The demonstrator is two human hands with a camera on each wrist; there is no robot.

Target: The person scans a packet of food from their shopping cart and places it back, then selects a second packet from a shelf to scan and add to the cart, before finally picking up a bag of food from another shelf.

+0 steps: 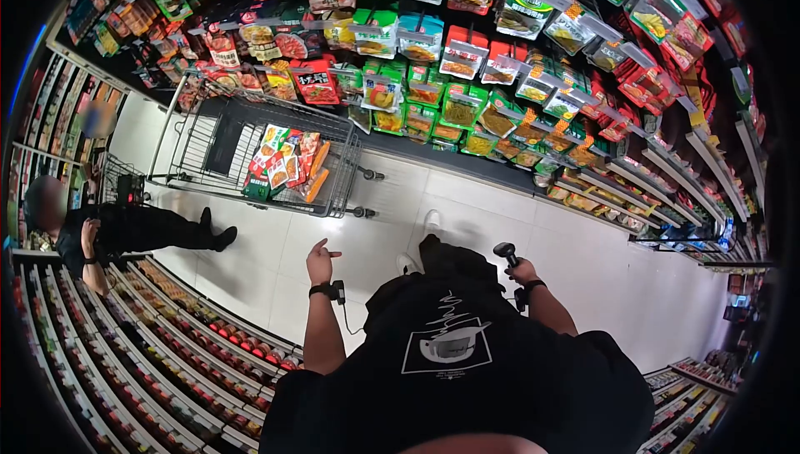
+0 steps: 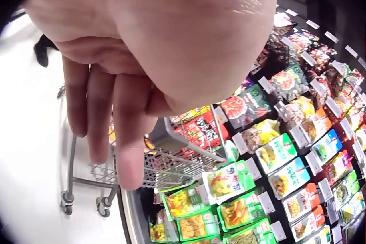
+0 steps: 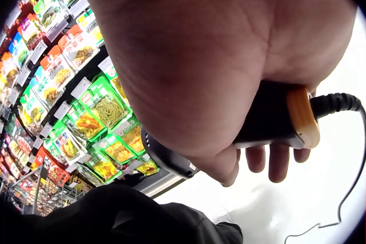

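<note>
My right hand (image 1: 523, 271) grips a black handheld barcode scanner (image 1: 505, 251), its head pointing up and away from me. In the right wrist view the fingers wrap round the scanner's handle (image 3: 269, 112), and a cable (image 3: 337, 104) leaves its orange-ringed end. My left hand (image 1: 320, 262) holds nothing; its fingers (image 2: 128, 141) hang loosely extended over the floor. Beyond it stands a wire shopping cart (image 1: 200, 133) with red, white and green food packets (image 1: 279, 162) and orange sausage-like packs (image 1: 317, 183) inside.
A shelf wall of hanging food pouches (image 1: 463, 104) runs along the far side. At the left a person in black (image 1: 133, 225) stands by a second cart (image 1: 123, 183). Shelves of jars and packets (image 1: 167, 337) line the near left. Pale tiled floor (image 1: 392, 196) lies between.
</note>
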